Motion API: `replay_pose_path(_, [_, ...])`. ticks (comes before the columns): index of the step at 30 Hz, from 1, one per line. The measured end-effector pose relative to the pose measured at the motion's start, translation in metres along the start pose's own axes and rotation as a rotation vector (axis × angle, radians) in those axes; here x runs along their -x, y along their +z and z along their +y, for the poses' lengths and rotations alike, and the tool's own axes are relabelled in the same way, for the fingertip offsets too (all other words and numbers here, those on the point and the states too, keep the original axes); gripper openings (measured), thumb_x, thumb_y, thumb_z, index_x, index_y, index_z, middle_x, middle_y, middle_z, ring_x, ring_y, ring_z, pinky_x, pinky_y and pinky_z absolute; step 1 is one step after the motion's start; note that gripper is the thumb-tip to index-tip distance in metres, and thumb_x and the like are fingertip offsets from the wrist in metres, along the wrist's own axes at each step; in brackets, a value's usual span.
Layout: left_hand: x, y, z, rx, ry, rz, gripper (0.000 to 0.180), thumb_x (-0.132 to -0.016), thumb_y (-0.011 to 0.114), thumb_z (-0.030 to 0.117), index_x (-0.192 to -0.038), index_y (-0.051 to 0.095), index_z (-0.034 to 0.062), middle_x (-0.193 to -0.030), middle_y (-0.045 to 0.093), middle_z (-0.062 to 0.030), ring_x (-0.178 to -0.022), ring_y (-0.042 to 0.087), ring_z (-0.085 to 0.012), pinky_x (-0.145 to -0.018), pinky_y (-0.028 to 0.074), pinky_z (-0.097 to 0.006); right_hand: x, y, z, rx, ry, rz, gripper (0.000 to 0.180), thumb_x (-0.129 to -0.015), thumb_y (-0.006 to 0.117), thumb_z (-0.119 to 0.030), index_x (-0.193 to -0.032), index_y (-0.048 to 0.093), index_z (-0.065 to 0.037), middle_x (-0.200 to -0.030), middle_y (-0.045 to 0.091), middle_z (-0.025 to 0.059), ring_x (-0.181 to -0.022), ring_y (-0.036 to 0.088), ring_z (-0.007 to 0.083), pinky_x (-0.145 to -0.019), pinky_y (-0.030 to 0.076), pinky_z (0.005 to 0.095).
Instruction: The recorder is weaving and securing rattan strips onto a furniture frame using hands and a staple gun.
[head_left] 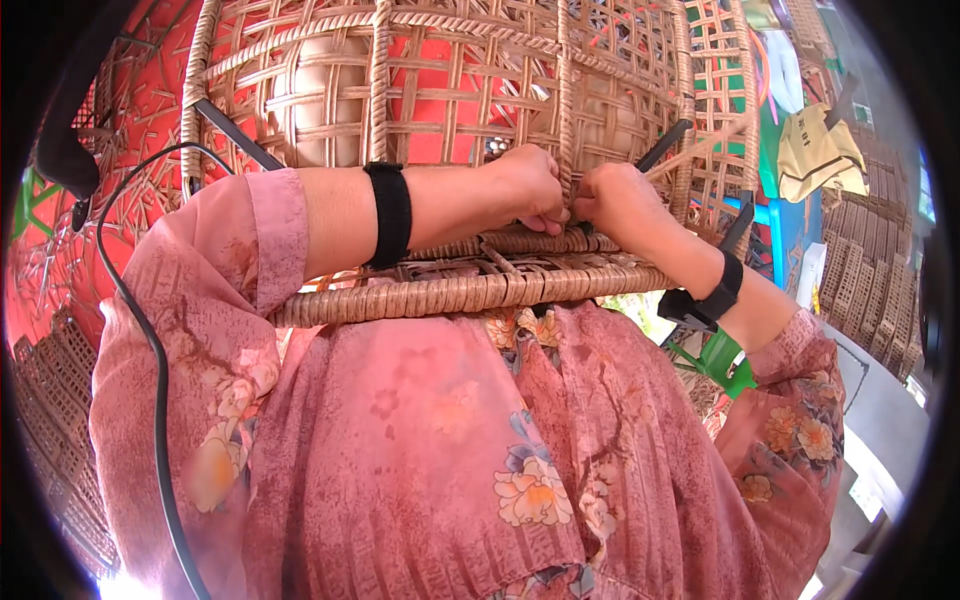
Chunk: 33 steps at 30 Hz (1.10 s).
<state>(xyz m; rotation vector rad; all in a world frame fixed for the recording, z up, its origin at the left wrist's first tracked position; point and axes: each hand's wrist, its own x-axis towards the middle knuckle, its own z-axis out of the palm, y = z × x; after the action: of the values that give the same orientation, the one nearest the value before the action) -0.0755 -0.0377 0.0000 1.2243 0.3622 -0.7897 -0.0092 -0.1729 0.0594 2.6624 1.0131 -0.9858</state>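
The woven rattan frame (450, 90) runs past the top edge. Fingertips of the left hand (530, 185) and right hand (620, 200) are hidden among the canes.

Open-weave tan rattan basket frame (440, 90): filling the far centre, its thick bound rim (470, 290) lying across the near lap and blocking passage. Lattice gaps staying narrow. Left hand (530, 190) and right hand (620, 200) crowding one upright rib (566, 110). Black cable (150, 350) looping at near left. Stacked woven panels (870, 270) closing off the right.
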Motion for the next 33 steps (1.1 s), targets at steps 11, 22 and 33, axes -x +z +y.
replay_pose_path(11, [0.006, 0.000, 0.007, -0.027, -0.030, 0.007, 0.009, -0.071, 0.064, -0.006, -0.078, 0.058, -0.0026, -0.072, 0.064, -0.0128, -0.062, 0.066, -0.0195, -0.051, 0.054, -0.027, -0.008, -0.007, -0.001, -0.490, 0.237, -0.347, 0.015, -0.074, 0.058, -0.009, -0.078, 0.066, 0.003, -0.064, 0.062, 0.0133, -0.055, 0.063, 0.0199, -0.052, 0.051, 0.0312])
replay_pose_path(22, [0.007, 0.000, 0.008, -0.032, -0.039, 0.000, 0.012, -0.072, 0.063, -0.004, -0.083, 0.058, -0.0036, -0.074, 0.064, -0.0126, -0.062, 0.066, -0.0187, -0.051, 0.053, -0.026, 0.004, -0.012, 0.001, -0.710, 0.294, -0.252, 0.022, -0.075, 0.059, -0.007, -0.092, 0.062, 0.007, -0.076, 0.064, 0.0101, -0.058, 0.063, 0.0169, -0.049, 0.050, 0.0259])
replay_pose_path(33, [0.006, 0.000, 0.006, -0.031, -0.040, -0.004, 0.011, -0.073, 0.064, -0.001, -0.083, 0.060, -0.0034, -0.073, 0.065, -0.0113, -0.062, 0.066, -0.0180, -0.052, 0.053, -0.026, 0.011, -0.033, -0.003, -0.904, 0.362, -0.434, 0.047, -0.079, 0.055, -0.015, -0.120, 0.048, 0.006, -0.102, 0.060, 0.0128, -0.084, 0.061, 0.0192, -0.072, 0.052, 0.0293])
